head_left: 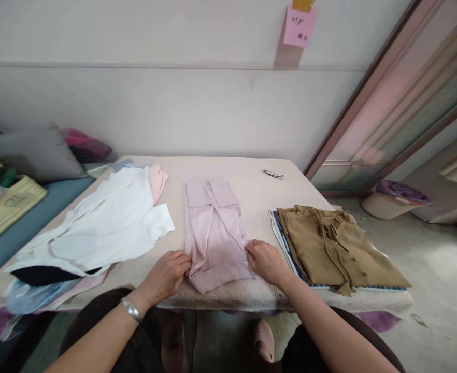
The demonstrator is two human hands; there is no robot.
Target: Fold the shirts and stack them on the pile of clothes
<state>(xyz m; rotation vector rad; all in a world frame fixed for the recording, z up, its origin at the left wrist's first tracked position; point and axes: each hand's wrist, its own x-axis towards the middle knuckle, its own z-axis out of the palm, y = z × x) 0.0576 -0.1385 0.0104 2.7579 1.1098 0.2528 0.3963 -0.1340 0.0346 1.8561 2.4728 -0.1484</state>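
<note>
A pale pink shirt lies partly folded, collar away from me, in the middle of the beige padded table. My left hand pinches its lower left edge with curled fingers. My right hand rests on its lower right edge, fingers closed over the cloth. A silver watch sits on my left wrist.
A heap of white and pink garments covers the table's left side, with dark and blue cloth under it. Folded brown clothing is stacked at the right. A small clip lies at the far edge. Cushions sit left; a basin stands on the floor.
</note>
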